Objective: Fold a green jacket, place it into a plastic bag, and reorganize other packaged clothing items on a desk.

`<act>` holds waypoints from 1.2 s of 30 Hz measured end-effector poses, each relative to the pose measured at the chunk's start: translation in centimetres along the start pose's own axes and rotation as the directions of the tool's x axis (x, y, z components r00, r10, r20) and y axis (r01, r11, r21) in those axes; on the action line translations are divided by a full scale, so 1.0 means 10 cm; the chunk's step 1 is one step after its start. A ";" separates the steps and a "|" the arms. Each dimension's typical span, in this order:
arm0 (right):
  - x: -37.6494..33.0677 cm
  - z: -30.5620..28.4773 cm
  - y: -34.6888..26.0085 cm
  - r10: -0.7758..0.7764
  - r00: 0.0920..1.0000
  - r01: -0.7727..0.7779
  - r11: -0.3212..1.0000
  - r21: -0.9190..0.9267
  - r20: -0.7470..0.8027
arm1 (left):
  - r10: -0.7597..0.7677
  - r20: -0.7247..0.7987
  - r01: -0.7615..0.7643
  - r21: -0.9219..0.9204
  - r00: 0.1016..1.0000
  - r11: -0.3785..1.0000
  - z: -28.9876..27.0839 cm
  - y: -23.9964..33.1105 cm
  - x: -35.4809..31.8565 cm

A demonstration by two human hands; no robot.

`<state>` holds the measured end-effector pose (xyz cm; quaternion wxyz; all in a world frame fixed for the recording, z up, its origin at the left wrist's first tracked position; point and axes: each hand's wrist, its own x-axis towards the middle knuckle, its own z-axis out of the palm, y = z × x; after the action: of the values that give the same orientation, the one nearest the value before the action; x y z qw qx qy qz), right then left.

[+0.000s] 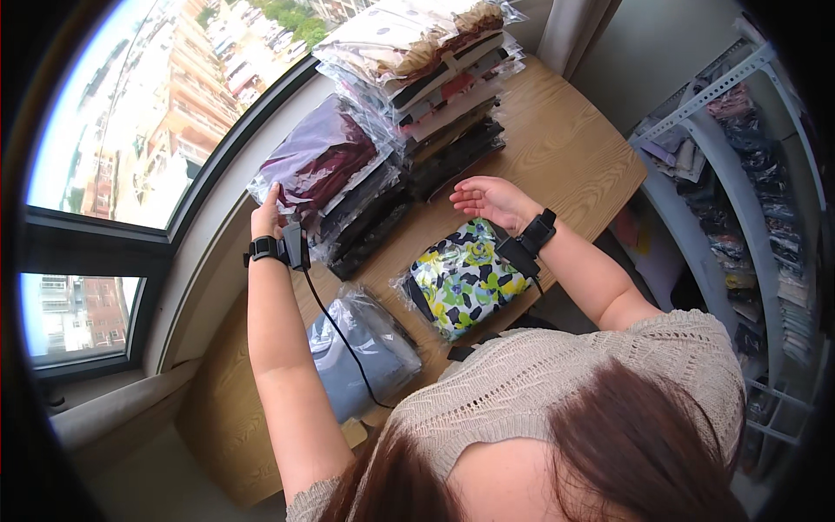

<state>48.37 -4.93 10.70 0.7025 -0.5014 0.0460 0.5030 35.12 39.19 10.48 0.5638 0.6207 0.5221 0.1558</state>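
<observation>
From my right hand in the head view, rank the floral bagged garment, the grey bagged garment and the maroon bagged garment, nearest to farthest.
From the right hand:
1. Floral bagged garment, just below it.
2. Maroon bagged garment, left, by the window.
3. Grey bagged garment, lower left, at the table's near edge.

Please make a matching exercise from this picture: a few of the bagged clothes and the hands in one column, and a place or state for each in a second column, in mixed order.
1. left hand
2. right hand
3. flowered bag
4. grey bag

a. lies at the table's near edge, by the cable
b. open, hovering above the table
c. lies under the right wrist
d. touches the stack topped by a dark red bag

Pairs: 1-d, 2-b, 3-c, 4-a
</observation>
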 end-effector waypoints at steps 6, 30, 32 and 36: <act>0.02 -0.02 0.06 0.004 0.999 -0.004 1.000 -0.004 0.039 | -0.073 0.198 0.089 -0.074 0.978 0.993 -0.13 0.01 -0.30; 0.84 1.86 0.24 0.097 0.959 -0.101 0.995 0.004 0.268 | 0.274 0.040 -0.227 -0.455 0.961 0.861 -0.63 -0.18 -1.30; 0.67 1.85 0.24 0.090 0.966 -0.074 0.995 -0.074 0.242 | 0.327 -0.021 -0.295 -0.487 0.945 0.822 -0.60 -0.05 -1.70; 0.16 1.54 0.21 0.136 0.887 -0.058 0.981 -0.185 0.441 | 0.407 -0.006 -0.346 -0.539 0.913 0.768 -0.62 0.05 -2.50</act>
<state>40.82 7.61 16.03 0.6235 -0.4249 -0.1354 0.6421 20.33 22.00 22.81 0.6976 0.5409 0.2914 0.3686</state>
